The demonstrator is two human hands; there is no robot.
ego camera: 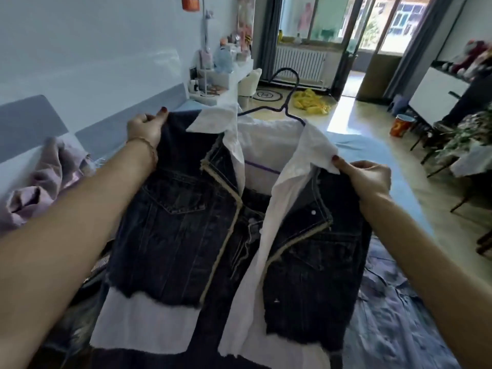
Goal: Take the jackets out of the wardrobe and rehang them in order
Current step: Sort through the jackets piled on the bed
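While both hands pinch the shoulders, left hand (145,129) and right hand (368,179) hold the jacket (183,225) spread between them over the bed (372,147), probably seating it square on the hanger (286,107) poking out above the grips.

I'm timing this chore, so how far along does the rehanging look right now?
Done: the dark denim jacket with white collar and hem is out of the wardrobe and sits on the dark wire hanger.
In hand: the left hand and right hand grip its shoulders.
Left: hanging it up; the crumpled lilac garment lies on the bed, apparently waiting. No wardrobe is in view.
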